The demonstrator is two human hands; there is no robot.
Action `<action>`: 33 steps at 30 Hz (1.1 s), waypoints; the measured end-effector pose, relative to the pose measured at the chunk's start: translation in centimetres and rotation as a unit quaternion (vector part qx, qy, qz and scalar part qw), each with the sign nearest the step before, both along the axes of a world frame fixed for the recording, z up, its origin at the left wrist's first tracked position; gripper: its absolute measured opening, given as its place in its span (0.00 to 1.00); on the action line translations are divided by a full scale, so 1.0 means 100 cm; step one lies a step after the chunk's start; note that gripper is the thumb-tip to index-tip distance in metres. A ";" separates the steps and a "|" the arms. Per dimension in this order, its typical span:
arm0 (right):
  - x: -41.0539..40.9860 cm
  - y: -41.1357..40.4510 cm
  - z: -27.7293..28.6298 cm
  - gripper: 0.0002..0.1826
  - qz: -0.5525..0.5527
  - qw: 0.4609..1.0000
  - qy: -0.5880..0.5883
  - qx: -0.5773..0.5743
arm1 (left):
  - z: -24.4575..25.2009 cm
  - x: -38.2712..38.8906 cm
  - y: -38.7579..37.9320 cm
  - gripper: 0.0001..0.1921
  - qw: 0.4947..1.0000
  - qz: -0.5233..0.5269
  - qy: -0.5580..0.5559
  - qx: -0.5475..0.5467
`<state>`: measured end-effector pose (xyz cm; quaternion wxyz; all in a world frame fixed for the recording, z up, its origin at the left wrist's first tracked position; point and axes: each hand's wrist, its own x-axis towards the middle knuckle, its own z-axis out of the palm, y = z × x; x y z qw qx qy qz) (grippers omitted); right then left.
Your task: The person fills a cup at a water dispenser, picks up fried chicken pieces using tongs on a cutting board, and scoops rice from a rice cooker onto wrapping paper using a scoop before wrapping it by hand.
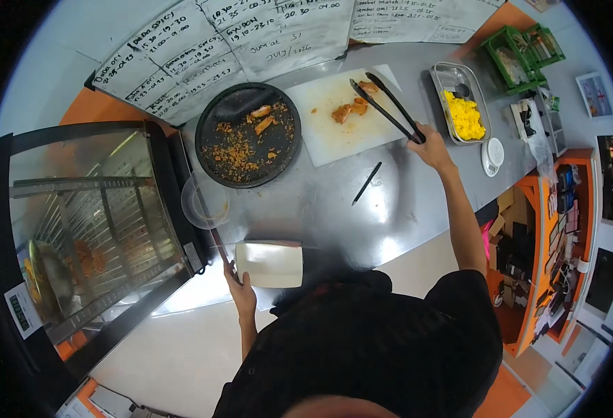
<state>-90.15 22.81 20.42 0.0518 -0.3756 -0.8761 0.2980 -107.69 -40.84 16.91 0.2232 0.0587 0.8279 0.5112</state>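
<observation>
My right hand (431,146) grips the handle end of black tongs (390,109). The tongs' tips reach over pieces of browned, crumbed meat (349,111) on a white cutting board (332,146). Low at the left, my left hand (242,290) holds a paper food box (269,265) with a pale inside; its fingers are partly hidden. A round black pan (248,177) beside the board holds crumbs and a few fried pieces (263,124). Between the board and my body, a black pen (367,183) lies on the steel table (327,204).
A glass display warmer (181,219) stands at left, with a clear plastic bowl (202,204) near it. On the right are a metal tray with yellow food (464,117), a small white scale (492,157) and green baskets (512,60). Whiteboards with writing (285,36) line the back.
</observation>
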 end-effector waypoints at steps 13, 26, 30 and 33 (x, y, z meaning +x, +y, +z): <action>0.012 -0.039 -0.015 0.40 0.033 0.998 0.024 0.047 | -0.026 0.010 -0.019 0.23 0.982 0.027 0.065 -0.173; -0.042 -0.201 -0.023 0.41 -0.115 0.991 0.065 -0.024 | -0.044 0.015 0.013 0.23 0.993 0.091 0.024 -0.068; -0.022 -0.193 -0.013 0.40 -0.092 0.994 0.058 -0.008 | -0.045 0.018 0.009 0.22 0.992 0.112 0.012 -0.065; -0.008 -0.184 -0.003 0.40 -0.066 0.997 0.042 -0.012 | -0.045 0.020 0.008 0.22 0.991 0.105 0.027 -0.080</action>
